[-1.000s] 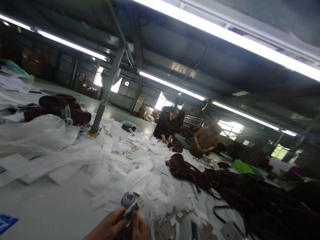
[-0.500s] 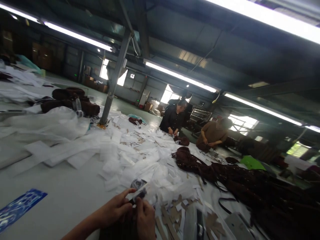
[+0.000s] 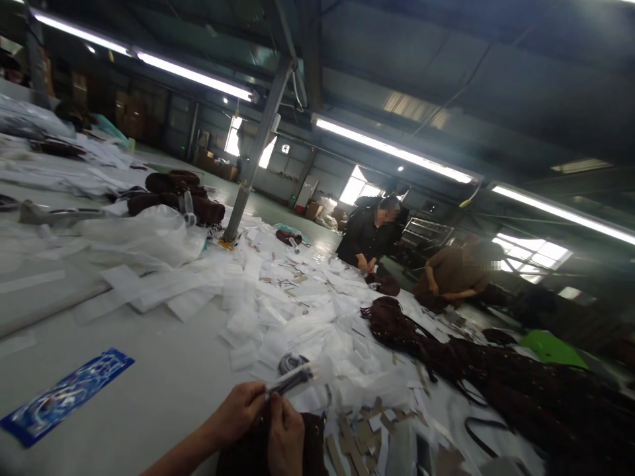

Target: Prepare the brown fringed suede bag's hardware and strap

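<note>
My left hand (image 3: pixel 244 411) is closed in a pinch at the near end of a dark strap-like strip in clear plastic (image 3: pixel 292 381). Close beside it, my right hand (image 3: pixel 286 437) pinches the same end, thumb and fingers pressed together. The strip points away from me to the right, its far part blurred. Under both hands lies a dark brown soft bag-like piece (image 3: pixel 313 444) with small shiny spots, partly hidden by the hands. Just beyond the fingers, a grey coiled loop (image 3: pixel 292 362) rests among white wrapping sheets.
White paper and plastic scraps (image 3: pixel 307 311) cover much of the table (image 3: pixel 163 377). A blue printed packet (image 3: pixel 67 396) lies left, brown card strips (image 3: pixel 352 436) near right. Dark brown bags (image 3: pixel 476 370) are heaped at right. Beyond stand a metal post (image 3: pixel 258 152) and two people (image 3: pixel 370 231).
The view has swung left, so the scene sits further right. My hands have drawn together on the strip's near end, which now extends out ahead; more of the brown piece shows beneath.
</note>
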A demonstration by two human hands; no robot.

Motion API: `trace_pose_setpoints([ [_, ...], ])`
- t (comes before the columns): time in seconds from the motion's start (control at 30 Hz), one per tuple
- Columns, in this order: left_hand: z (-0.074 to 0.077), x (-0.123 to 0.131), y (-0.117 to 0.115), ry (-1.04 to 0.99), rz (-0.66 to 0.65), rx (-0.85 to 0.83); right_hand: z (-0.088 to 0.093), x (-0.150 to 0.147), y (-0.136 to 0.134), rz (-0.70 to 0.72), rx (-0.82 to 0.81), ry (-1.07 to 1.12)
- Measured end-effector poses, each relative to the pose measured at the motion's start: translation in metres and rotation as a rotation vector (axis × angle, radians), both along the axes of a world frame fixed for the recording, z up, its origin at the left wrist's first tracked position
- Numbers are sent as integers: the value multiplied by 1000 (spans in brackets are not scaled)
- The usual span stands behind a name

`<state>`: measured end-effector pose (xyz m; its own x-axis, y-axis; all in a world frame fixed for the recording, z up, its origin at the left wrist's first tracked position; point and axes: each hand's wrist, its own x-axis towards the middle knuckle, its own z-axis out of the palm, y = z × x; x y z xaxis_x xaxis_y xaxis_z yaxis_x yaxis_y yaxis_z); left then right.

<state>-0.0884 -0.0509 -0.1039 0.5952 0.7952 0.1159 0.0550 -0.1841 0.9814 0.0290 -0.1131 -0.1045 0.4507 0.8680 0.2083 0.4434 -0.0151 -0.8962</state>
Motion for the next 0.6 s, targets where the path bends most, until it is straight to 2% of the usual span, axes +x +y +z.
trace_pose_setpoints([
  [0.07, -6, -11, 1, -7, -89, -4, 5, 6, 1, 3, -23, 28],
  [0.13, -20, -24, 0, -2, -142, 2, 10, 11, 2, -27, -17, 33],
  [0.27, -46, -29, -4, -22, -44, -45, 3, 2, 7, -28, 10, -22],
  [0.4, -47, -16, 1, -112, -32, -114, -11, -22, 8, 27, -21, -79],
  [0.47, -51, -19, 3, -114, -35, -104, -14, -26, 7, 32, -36, -78],
  [0.6, -80, -41, 0, -54, 79, -75, -13, -18, 7, -2, -64, -2],
])
